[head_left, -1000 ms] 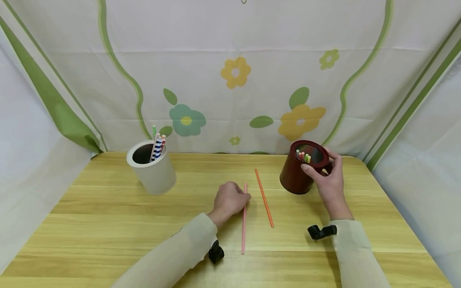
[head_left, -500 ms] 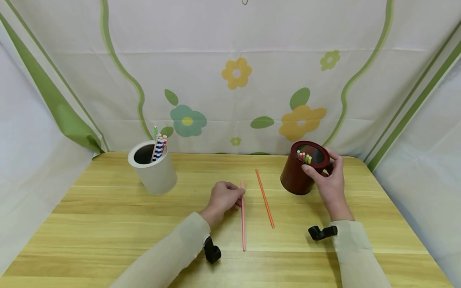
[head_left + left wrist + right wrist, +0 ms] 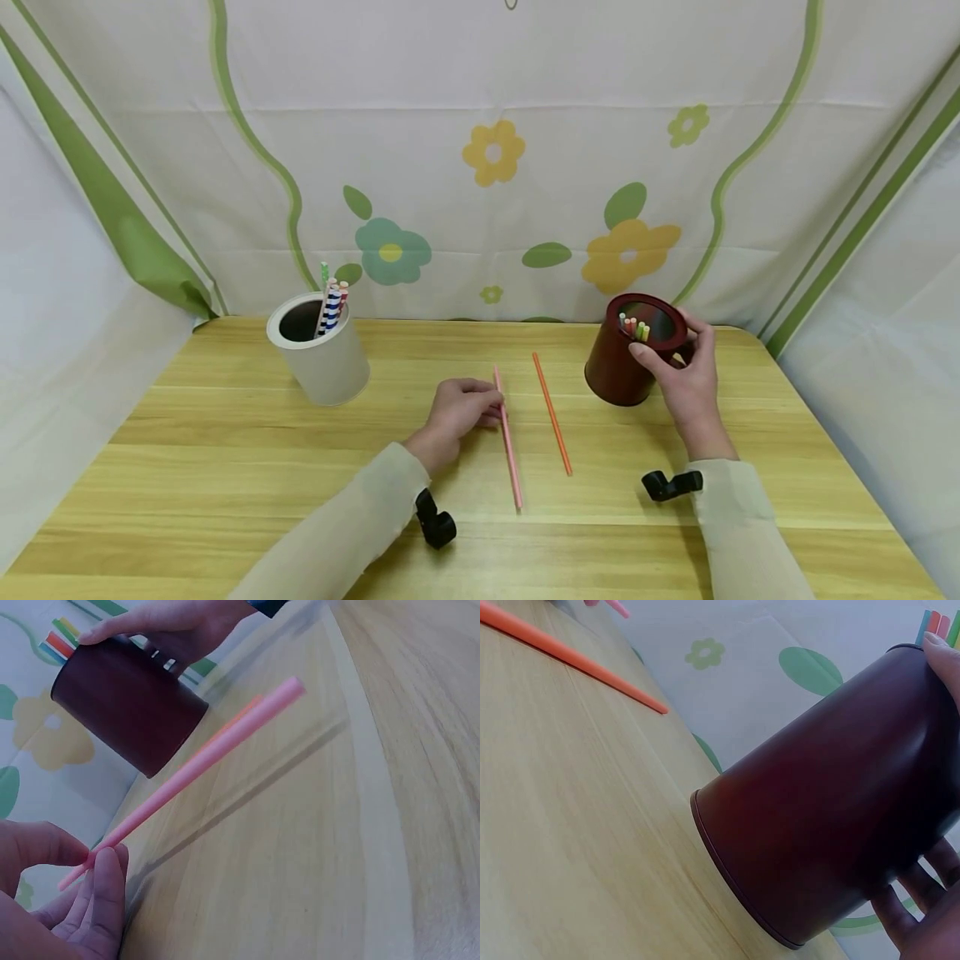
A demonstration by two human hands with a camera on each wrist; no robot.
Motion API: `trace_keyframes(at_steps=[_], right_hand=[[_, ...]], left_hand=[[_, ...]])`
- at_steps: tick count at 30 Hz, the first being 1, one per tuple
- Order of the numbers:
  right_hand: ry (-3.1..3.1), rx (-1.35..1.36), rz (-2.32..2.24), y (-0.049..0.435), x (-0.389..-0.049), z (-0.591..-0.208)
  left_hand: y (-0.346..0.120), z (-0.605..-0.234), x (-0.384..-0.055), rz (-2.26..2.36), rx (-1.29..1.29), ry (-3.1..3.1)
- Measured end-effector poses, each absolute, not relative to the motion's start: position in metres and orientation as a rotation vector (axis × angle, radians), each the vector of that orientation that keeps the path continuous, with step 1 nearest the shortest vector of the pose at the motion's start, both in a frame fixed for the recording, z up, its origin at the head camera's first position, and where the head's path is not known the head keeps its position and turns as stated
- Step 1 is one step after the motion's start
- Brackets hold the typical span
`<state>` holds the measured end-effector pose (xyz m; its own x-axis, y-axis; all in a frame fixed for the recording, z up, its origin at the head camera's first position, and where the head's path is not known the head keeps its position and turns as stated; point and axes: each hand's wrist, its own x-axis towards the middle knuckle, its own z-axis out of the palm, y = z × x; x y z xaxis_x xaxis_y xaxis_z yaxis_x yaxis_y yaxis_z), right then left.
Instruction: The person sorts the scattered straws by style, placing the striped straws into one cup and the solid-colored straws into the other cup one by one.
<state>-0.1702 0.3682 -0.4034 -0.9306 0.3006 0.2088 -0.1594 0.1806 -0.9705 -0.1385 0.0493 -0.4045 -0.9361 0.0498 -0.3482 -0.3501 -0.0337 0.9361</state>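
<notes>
My left hand (image 3: pixel 459 417) pinches a pink straw (image 3: pixel 510 454) near its far end, between thumb and fingertips. In the left wrist view the pink straw (image 3: pixel 202 761) slants above the table, its shadow apart from it. My right hand (image 3: pixel 686 375) grips a dark red cylindrical holder (image 3: pixel 618 367) at its right side, thumb at the rim and fingers around the back. Several plain coloured straws (image 3: pixel 633 327) lean inside that holder. An orange straw (image 3: pixel 552 412) lies on the table between the pink straw and the dark red holder.
A white cylindrical holder (image 3: pixel 326 367) stands at the back left of the wooden table (image 3: pixel 187 483), with several striped and patterned straws (image 3: pixel 330 308) in it. A flowered curtain (image 3: pixel 420 158) hangs behind the table's back edge.
My left hand has picked up the pink straw and moved slightly left, and the straw's near end has swung right. My right hand keeps its grip on the dark red holder.
</notes>
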Motion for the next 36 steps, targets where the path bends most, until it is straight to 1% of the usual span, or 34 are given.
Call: trace_keyframes(at_steps=[10,15,25,36], right_hand=[[-2.104,-0.129,1.800,0.367,-0.171,-0.402],[-2.095,-0.128,1.810,0.367,-0.171,-0.402],[-2.088,-0.122,1.805,0.367,-0.171,-0.404],[-2.085,-0.124,1.805,0.367,-0.171,-0.405]], left_hand=[[0.040,-0.401,-0.139,2.123,-0.270,1.779],[0.034,-0.393,-0.140,2.181,-0.259,1.712],[0.037,-0.360,-0.140,2.480,-0.257,1.730],[0.055,-0.323,-0.145,2.523,-0.198,1.741]])
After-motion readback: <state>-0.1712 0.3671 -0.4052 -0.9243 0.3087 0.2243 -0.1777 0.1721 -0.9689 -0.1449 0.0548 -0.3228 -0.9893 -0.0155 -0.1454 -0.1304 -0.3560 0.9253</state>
